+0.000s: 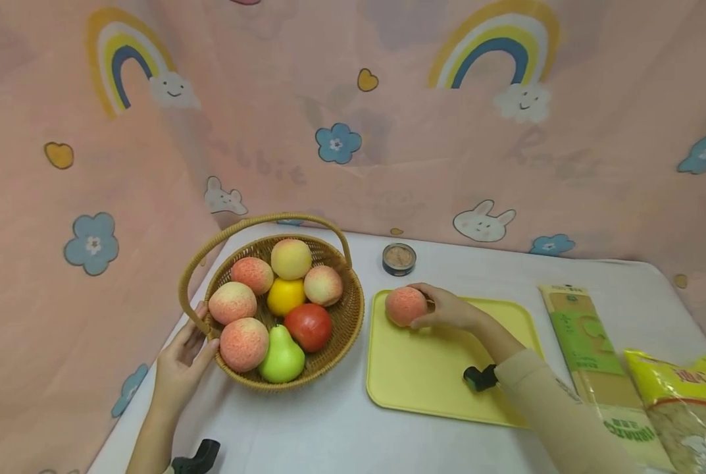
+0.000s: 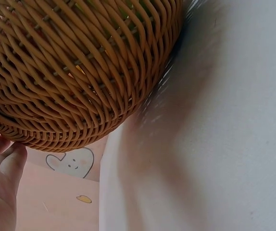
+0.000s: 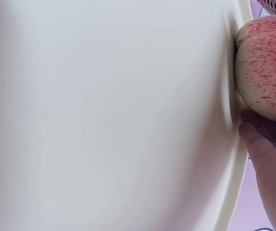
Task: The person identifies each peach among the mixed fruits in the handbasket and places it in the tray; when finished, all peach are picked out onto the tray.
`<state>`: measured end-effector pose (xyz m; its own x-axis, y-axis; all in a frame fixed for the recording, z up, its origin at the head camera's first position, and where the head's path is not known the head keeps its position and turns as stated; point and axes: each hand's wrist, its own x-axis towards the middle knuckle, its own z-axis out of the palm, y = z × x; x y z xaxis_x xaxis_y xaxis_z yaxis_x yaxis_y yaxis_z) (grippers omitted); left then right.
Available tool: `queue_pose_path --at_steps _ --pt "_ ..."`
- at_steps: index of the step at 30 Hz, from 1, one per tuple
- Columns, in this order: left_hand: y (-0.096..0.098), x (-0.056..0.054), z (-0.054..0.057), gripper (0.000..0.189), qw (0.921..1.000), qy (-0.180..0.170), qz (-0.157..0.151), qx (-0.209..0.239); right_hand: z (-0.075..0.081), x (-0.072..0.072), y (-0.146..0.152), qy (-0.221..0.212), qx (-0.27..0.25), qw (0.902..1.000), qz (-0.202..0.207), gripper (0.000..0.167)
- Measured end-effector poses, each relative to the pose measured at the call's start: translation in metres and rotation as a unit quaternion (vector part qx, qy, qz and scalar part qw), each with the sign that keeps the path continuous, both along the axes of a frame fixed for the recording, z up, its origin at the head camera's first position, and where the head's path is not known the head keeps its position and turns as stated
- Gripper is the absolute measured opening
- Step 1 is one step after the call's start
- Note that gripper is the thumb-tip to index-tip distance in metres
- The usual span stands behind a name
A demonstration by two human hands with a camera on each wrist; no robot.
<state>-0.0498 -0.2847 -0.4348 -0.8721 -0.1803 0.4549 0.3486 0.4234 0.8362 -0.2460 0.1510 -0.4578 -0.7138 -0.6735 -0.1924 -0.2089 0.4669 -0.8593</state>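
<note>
narrow gap running between fruit basket [image 1: 347,329] and yellow tray [image 1: 424,382]; tray floor spreading near and right of peach [image 1: 404,307] | white table [image 1: 293,428] meeting pink patterned cloth [image 1: 270,85] on far side | right hand [image 1: 445,309] gripping peach at tray's far-left corner; left hand [image 1: 181,362] holding basket's left rim, fingers partly hidden
</note>
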Motion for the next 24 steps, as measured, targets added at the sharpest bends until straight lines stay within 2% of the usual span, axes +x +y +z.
queue_pose_path --at_steps 4,9,14,24 --pt "0.002 -0.005 -0.002 0.057 1.0000 0.000 -0.005 0.002 0.006 0.003 0.010 0.029 0.001 0.9992 -0.027 0.084" --pt "0.003 -0.007 -0.003 0.057 0.9999 -0.006 0.003 0.011 0.020 0.008 0.015 0.065 -0.039 0.9961 -0.046 0.080" --pt "0.001 -0.003 -0.001 0.058 0.9999 -0.013 0.009 0.004 0.039 0.016 0.007 0.092 -0.073 0.9925 -0.034 0.075" --pt "0.000 0.000 -0.002 0.057 0.9997 -0.014 0.020 -0.004 0.078 0.031 -0.024 0.122 -0.129 0.9839 0.018 0.072"
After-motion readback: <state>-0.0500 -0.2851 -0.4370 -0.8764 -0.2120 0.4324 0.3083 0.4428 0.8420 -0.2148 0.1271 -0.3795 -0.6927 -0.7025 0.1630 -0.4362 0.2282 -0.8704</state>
